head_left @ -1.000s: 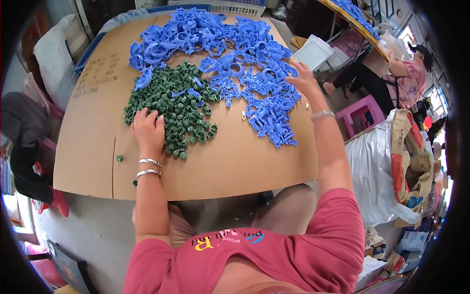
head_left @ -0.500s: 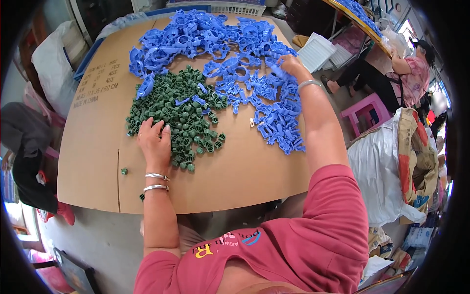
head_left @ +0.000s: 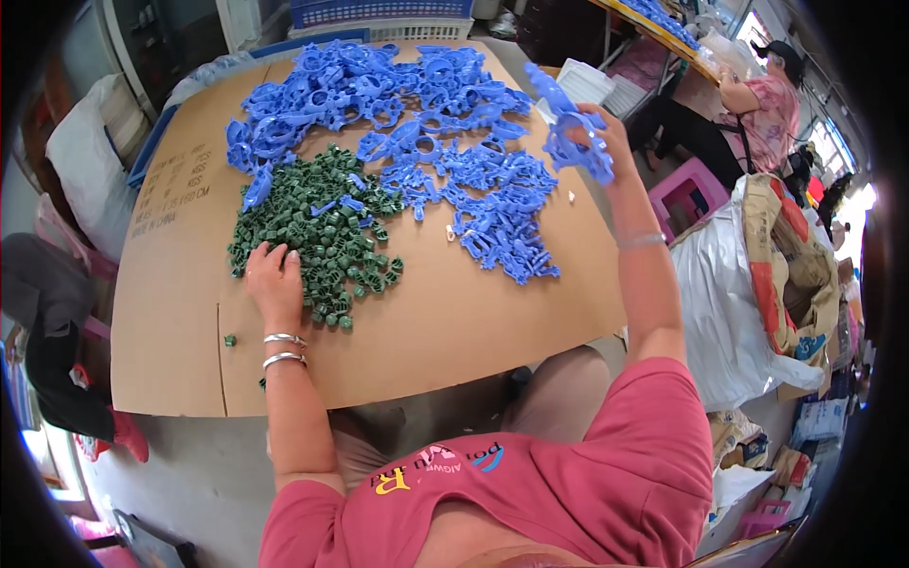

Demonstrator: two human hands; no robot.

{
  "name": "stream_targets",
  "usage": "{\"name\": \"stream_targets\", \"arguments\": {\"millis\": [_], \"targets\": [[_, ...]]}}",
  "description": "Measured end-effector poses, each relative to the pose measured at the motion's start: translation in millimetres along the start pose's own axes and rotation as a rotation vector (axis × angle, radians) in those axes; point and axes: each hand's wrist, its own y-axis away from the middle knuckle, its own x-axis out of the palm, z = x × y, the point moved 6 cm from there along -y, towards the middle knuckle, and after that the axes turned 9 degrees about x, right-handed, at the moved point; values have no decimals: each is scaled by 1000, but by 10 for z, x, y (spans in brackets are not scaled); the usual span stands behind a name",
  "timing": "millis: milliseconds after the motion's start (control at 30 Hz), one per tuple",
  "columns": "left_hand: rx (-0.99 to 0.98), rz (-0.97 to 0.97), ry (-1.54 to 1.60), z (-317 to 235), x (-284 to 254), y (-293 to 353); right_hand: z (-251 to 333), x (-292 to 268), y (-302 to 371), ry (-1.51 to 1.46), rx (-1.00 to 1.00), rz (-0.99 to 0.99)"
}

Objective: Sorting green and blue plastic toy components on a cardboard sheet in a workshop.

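My right hand (head_left: 611, 142) is raised past the table's right edge, its fingers closed on a long blue plastic part (head_left: 572, 125) with round openings. My left hand (head_left: 275, 279) rests at the near left edge of a heap of small dark green plastic pieces (head_left: 317, 222), fingers apart and touching them. Behind the green heap spreads a large heap of blue plastic parts (head_left: 322, 90), many with ring-shaped openings. Smaller blue parts (head_left: 502, 222) lie in a heap to the right. A few blue bits sit on top of the green pieces.
The heaps lie on a cardboard-covered table (head_left: 454, 327). Two loose green pieces, one of them a small green piece (head_left: 230, 340), lie near its front left. At right stand a pink stool (head_left: 689, 194), a large white sack (head_left: 724, 303) and a seated person (head_left: 757, 114).
My right hand has lifted from the right side of the blue heap and moved right, carrying a blue part. My left hand stays at the green heap. The whole view has shifted slightly.
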Motion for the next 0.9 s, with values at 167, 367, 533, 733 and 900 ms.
{"name": "stream_targets", "arguments": {"millis": [167,367,533,733,900], "targets": [[8,13,-58,10,-68,12,953,-710,1406,727,-781,-488],[11,54,-68,4,32,14,1824,-4142,2225,1210,-546,-1016],[0,63,-110,7,-59,33,1326,-4924,2511,1976,291,-1120],[27,57,-109,5,17,-6,153,-2382,1407,967,-136,-535],[-6,60,-92,43,14,12,-299,345,736,915,-320,314]]}}
